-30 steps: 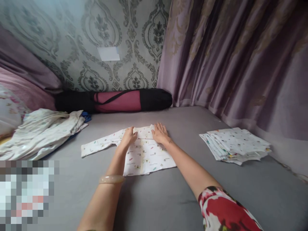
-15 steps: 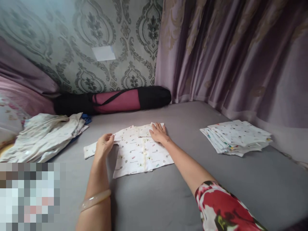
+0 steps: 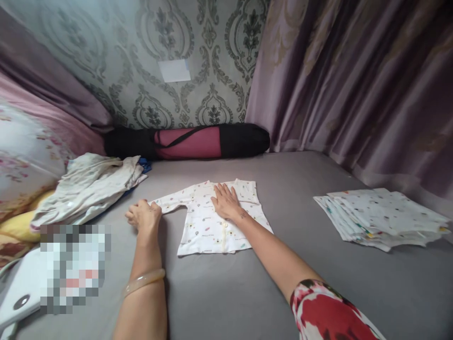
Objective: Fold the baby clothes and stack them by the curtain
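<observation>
A small white baby shirt [image 3: 207, 226] with a tiny print and a buttoned front lies spread on the grey bed sheet [image 3: 226, 293]. My right hand [image 3: 226, 202] rests flat on its upper chest, fingers spread. On the far right side no sleeve sticks out past the shirt's edge. The other sleeve stretches to the left, and my left hand [image 3: 144, 215] is closed around its cuff end, which the fingers hide.
A stack of folded printed clothes [image 3: 385, 215] lies to the right. Rumpled pale clothes [image 3: 95, 184] are heaped at the left, above a white device [image 3: 28, 288] partly blurred out. Along the wall lies a black and maroon long bag [image 3: 191, 143]; curtains [image 3: 318, 85] hang at right.
My left hand has moved out along the sleeve to its cuff. My right hand has slid from the shirt's right shoulder to the middle of the chest. The view has shifted left.
</observation>
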`<state>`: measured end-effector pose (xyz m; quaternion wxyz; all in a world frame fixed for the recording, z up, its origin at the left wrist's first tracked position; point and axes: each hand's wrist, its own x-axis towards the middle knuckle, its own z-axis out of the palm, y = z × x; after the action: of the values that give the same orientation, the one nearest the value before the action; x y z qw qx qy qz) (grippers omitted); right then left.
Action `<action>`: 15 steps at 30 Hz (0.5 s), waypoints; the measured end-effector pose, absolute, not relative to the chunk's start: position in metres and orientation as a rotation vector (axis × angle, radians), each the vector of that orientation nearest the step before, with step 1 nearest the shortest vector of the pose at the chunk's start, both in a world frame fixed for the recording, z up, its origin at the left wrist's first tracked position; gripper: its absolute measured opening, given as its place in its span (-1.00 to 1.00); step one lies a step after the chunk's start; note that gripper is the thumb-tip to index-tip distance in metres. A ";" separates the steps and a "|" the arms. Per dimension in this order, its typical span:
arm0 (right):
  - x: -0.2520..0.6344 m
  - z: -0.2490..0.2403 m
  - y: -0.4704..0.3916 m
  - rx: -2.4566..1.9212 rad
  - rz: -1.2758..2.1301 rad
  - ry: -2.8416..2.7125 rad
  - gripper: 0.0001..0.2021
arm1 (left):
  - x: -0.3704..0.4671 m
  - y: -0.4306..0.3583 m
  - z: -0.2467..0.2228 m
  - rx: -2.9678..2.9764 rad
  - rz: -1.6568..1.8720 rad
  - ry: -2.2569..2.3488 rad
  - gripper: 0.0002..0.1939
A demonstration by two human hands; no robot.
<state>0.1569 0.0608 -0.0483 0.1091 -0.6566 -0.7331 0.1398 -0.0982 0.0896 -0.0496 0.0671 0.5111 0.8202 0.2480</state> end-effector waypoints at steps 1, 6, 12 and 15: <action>0.158 -0.049 0.062 -1.930 0.409 -2.157 -0.40 | -0.098 0.088 -0.049 1.458 0.733 2.543 -0.51; 0.160 -0.060 0.075 -1.915 0.408 -2.170 -0.37 | -0.108 0.095 -0.059 1.307 0.715 2.610 -0.48; 0.139 -0.075 0.103 -1.797 0.124 -2.124 -0.60 | -0.137 0.115 -0.085 1.316 0.742 2.567 -0.45; 0.116 -0.078 0.112 -1.723 0.123 -2.180 -0.67 | -0.140 0.118 -0.085 1.286 0.656 2.545 -0.51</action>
<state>0.1159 0.1124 -0.0782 0.1789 -0.6094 -0.7712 0.0435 -0.1402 0.1182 -0.0848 0.1078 0.4369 0.8648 0.2229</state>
